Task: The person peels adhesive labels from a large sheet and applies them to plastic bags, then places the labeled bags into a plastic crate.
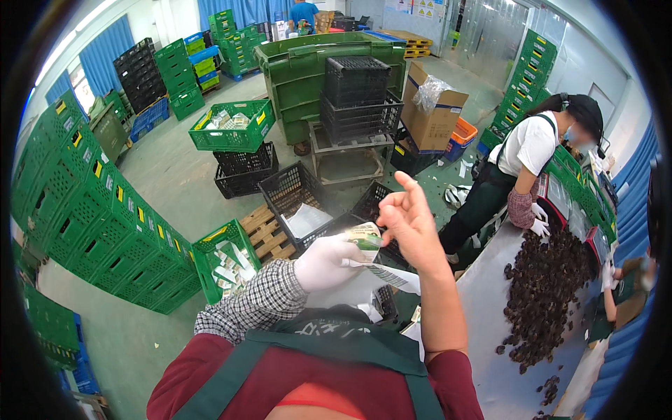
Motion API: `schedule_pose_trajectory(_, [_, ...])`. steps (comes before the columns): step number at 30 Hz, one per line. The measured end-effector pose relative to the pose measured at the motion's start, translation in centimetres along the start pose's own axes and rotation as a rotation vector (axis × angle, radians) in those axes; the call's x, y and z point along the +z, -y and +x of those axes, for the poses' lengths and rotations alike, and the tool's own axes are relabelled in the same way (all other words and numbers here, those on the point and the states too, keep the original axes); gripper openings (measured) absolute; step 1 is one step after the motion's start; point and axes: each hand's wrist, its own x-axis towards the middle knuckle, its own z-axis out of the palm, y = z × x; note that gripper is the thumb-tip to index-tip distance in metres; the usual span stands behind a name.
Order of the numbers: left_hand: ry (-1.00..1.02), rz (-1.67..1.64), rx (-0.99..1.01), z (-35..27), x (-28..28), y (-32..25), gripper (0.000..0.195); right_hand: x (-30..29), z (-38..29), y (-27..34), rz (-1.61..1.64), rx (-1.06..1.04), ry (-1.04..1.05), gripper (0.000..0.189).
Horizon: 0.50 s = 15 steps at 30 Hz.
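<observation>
My left hand (pixel 328 262), in a white glove, grips a small printed packet (pixel 366 236) with green and pale areas. Below it, a strip of printed labels (pixel 396 278) trails to the right past my right wrist. Bare and with its fingers spread, my right hand (pixel 409 220) is just right of the packet. One of its lower fingertips meets the packet's edge, while another finger points upward. A black plastic crate (pixel 294 194) beyond my hands holds a white sheet (pixel 307 220). To the left, a green crate (pixel 226 236) contains several packets and white strips.
A metal table (pixel 483 315) on my right bears a heap of dark pieces, perhaps dried mushrooms (pixel 546 294). A co-worker (pixel 525 142) leans over it, gloved hands at the heap. Stacked green crates (pixel 105 210) line the left. A green bin (pixel 294 79) stands ahead.
</observation>
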Motion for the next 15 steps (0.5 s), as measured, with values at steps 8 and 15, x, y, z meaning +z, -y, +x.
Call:
schedule_pose_trajectory(8, [-0.005,-0.038,0.101,0.4,-0.8,-1.3,0.012,-3.1,-1.0,-0.9,-0.22,0.062,0.009,0.041])
schedule_pose_trajectory(15, [-0.03,0.018,0.169,0.4,0.1,-0.7,0.016,-0.7,-0.9,1.7,-0.069,0.034,0.051,0.045])
